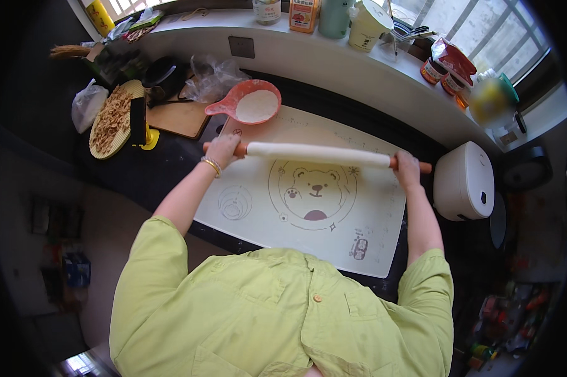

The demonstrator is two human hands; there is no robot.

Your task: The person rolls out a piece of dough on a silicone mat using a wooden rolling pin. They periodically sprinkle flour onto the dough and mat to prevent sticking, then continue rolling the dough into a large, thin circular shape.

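Observation:
A long wooden rolling pin [424,168] lies crosswise over the far half of a pale silicone kneading mat [377,202] printed with a bear. A white sheet of dough [318,154] is wrapped around the pin's middle, leaving both ends bare. My left hand [222,151], with bracelets at the wrist, grips the pin near its left end. Near the other end, my right hand [407,170] is closed around it. Whether the dough touches the mat, I cannot tell. Beyond the mat's far left corner sits a red scoop [223,107] holding white flour [257,106].
A white rice cooker [462,181] stands right of the mat. At left are a wooden board [179,118], a phone [137,121] on a yellow stand [150,137] and a tray of shredded food [111,118]. Jars and bottles line the windowsill [311,45].

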